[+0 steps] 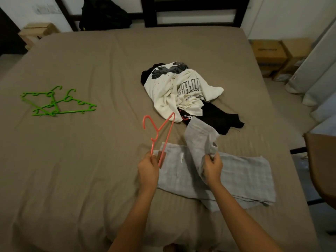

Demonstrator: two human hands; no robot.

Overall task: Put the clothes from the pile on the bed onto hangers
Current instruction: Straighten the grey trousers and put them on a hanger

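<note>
We find the bed [81, 170] wide and flat, its brown sheet bare over most of the left half and the near edge. The far edge meets a dark headboard [196, 11], and the right edge drops off beside cardboard boxes [269, 53] and a pale curtain [312, 70]. Two green hangers [54, 104] lie crossed far out to the left, well apart from everything else. The pile [181, 91] of white and black clothes sits right of centre, beyond both hands. Nearer us a grey garment [236, 175] lies spread flat toward the right edge. The left hand [148, 170] pinches the lower end of a pink hanger [166, 140], which is tilted with its hook up and to the left, just over the garment's left border. The right hand [212, 170] has its fingers [215, 159] curled round a fold of the grey garment, lifting that flap up off the bed, near the hanger but not touching it.
</note>
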